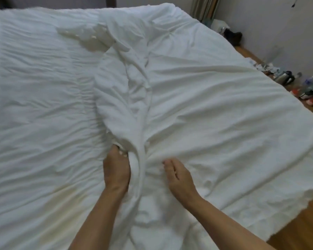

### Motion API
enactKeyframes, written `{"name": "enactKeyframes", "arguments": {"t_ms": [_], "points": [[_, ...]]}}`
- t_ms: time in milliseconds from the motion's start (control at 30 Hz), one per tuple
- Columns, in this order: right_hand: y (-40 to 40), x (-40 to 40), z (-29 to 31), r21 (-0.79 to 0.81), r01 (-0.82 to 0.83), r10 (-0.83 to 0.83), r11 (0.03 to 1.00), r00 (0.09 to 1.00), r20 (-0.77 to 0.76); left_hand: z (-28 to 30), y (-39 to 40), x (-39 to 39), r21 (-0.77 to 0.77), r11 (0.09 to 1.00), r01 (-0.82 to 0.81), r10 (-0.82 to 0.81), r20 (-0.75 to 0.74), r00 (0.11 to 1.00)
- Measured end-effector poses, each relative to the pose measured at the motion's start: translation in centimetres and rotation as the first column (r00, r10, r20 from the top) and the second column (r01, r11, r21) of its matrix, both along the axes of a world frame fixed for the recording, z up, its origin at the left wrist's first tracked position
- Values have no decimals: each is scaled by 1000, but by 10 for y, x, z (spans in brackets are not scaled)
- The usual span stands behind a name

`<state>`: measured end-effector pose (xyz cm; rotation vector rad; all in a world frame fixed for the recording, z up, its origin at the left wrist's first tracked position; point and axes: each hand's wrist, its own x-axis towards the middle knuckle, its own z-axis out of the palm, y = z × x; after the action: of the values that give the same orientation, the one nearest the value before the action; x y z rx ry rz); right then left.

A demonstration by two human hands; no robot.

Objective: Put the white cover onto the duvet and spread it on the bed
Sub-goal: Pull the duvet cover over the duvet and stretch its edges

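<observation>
White bedding fills the view. A thin white cover (pixel 215 105) lies wrinkled over the right half, bunched into a long ridge (pixel 134 98) running down the middle. To its left the duvet (pixel 34 105) lies flat and crinkled. My left hand (pixel 117 168) grips the left side of the ridge near the bed's front, fingers curled into the cloth. My right hand (pixel 177 175) rests flat on the cover just right of the ridge, fingers together and straight.
Wooden floor (pixel 296 222) shows at the bed's front right corner. Along the right wall stand a dark kettle (pixel 285 78), bottles and small clutter (pixel 309 91). A curtain (pixel 204 8) and dark shoes (pixel 233 37) are at the far right corner.
</observation>
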<state>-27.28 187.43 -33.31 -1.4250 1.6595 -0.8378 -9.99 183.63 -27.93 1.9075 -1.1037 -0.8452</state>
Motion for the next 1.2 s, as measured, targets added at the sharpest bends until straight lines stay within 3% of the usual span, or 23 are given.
{"name": "enactKeyframes", "arguments": {"t_ms": [67, 133, 233, 267, 367, 433, 467, 533, 567, 633, 733, 800, 833, 933, 967, 1033, 1100, 1133, 1167, 1200], "points": [[-10, 38, 20, 102, -171, 154, 980, 976, 152, -4, 8, 34, -81, 997, -2, 19, 198, 980], [-15, 69, 23, 126, -323, 308, 938, 943, 122, 1, 19, 62, -168, 986, -1, 53, 307, 950], [-16, 91, 4, 70, -407, 413, 911, 896, -161, 18, 39, 90, -217, 976, -17, 74, 256, 964], [-15, 93, -4, 38, -420, 414, 907, 869, -271, 18, 44, 102, -217, 975, -39, 83, 199, 976], [-12, 93, -14, -91, -476, 377, 875, 786, -489, 5, 50, 124, -152, 987, -60, 94, 226, 970], [-6, 89, -18, 18, -531, 446, 847, 692, -568, 3, 45, 130, -112, 989, -98, 110, 106, 988], [-1, 85, -22, 113, -555, 495, 824, 610, -619, 1, 38, 134, -86, 989, -116, 113, -44, 993], [12, 74, -32, 243, -549, 551, 800, 513, -658, -7, 13, 143, 94, 991, -95, 127, -447, 886], [17, 66, -39, 264, -544, 561, 797, 503, -658, -15, 0, 145, 215, 976, -45, 162, -570, 806], [19, 57, -42, 310, -513, 561, 800, 459, -689, -30, -18, 141, 360, 933, 14, 229, -624, 747], [5, 64, -20, 514, -421, 653, 748, 326, -684, -51, -28, 121, 416, 906, -71, 356, -663, 658], [-11, 73, -5, 670, -290, 730, 683, 246, -638, -36, -30, 121, 319, 926, -202, 360, -587, 725], [-20, 73, 0, 727, -204, 754, 656, 225, -617, -25, -29, 132, 187, 933, -308, 360, -532, 766], [-39, 63, 11, 813, -77, 814, 577, 140, -564, 29, 2, 170, -234, 781, -579, 436, -461, 773], [-42, 60, 17, 847, -60, 848, 528, 94, -522, 43, 22, 175, -316, 746, -585, 421, -456, 784], [-46, 58, 25, 891, -27, 892, 452, -10, -453, 54, 68, 162, -424, 797, -431, 283, -367, 886], [-55, 74, 45, 919, 58, 921, 389, 7, -390, 36, 106, 132, -406, 910, -76, -42, -274, 961], [-63, 87, 54, 924, 53, 918, 379, 101, -382, 19, 120, 119, -356, 924, 139, -213, -180, 960], [-74, 102, 63, 884, -23, 859, 467, 249, -448, -4, 130, 109, -304, 893, 330, -349, -8, 937], [-85, 119, 70, 775, -127, 728, 619, 463, -506, -31, 134, 98, -265, 846, 463, -425, 192, 885]]}}
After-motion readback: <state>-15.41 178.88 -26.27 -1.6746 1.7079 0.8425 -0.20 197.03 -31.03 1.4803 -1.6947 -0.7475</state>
